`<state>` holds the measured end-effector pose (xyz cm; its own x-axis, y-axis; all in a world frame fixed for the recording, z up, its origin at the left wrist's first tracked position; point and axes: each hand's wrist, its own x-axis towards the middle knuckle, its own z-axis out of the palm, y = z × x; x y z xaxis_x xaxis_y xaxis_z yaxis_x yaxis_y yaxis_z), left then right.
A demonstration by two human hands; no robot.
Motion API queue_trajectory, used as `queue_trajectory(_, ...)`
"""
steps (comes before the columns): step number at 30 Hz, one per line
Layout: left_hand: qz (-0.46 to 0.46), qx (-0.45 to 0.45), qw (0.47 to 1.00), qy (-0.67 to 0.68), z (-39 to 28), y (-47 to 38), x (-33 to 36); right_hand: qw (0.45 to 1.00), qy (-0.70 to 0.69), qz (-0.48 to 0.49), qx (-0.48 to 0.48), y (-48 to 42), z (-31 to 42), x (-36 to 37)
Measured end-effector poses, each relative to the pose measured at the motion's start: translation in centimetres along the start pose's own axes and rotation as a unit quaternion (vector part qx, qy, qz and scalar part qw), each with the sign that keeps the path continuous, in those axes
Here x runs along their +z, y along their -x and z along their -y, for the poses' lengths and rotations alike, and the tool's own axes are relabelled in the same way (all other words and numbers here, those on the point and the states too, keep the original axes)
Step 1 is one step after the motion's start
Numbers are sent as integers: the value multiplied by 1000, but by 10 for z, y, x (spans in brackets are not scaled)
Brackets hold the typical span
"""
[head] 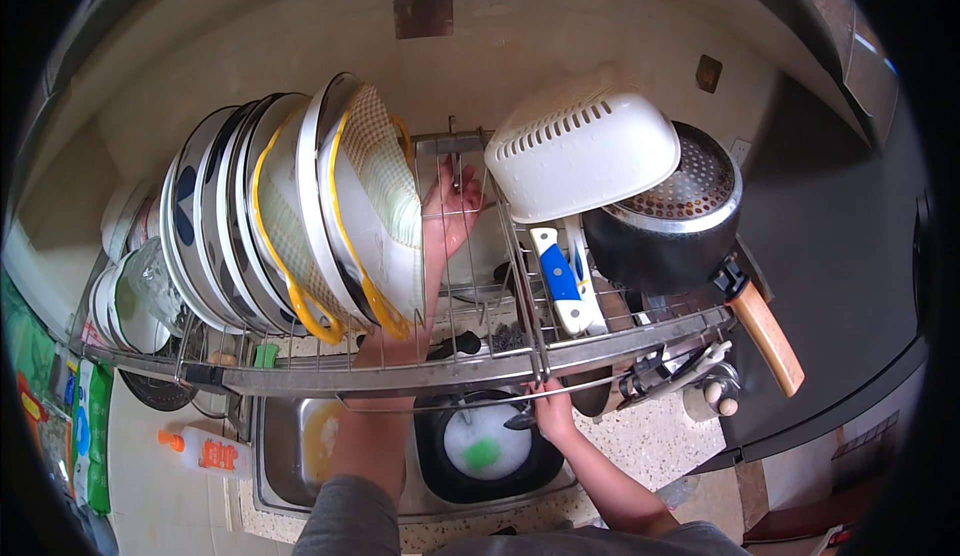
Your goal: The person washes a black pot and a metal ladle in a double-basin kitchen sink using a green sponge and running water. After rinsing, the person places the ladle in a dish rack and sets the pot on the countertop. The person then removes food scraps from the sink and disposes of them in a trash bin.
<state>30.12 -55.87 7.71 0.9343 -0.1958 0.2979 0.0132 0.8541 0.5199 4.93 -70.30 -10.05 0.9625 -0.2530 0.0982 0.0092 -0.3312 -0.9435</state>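
My left hand is raised behind the wires of a metal dish rack, its fingers bent at a small metal part near the rear bar. That forearm passes below the rack's front rail. My right hand is under the front rail, its fingertips partly hidden by it; a dark, rounded utensil end lies beside them. Below is a black basin in the sink, where a bowl of suds has a green, blurred thing in it. White plates and yellow-rimmed dishes stand upright left of my left hand.
On the rack's right side are a white plastic basket, blue-and-white handles and a black pot with a protruding wooden handle. Glass and bowls stand left. An orange-capped bottle lies beside the sink.
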Motion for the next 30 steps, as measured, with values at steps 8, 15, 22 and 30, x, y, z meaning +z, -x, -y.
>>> queue_trajectory(8,38,49,988,-144,1,-15,-25,996,19,9,86,3,13,4)
queue_trajectory(15,55,78,973,-211,0,-14,-30,994,100,-2,-52,-1,-10,12)
queue_trajectory(22,74,103,960,-251,4,-13,-33,998,29,61,-11,-3,-44,16)
queue_trajectory(30,41,79,951,-297,-4,-3,-30,965,94,4,-243,-61,-16,50)
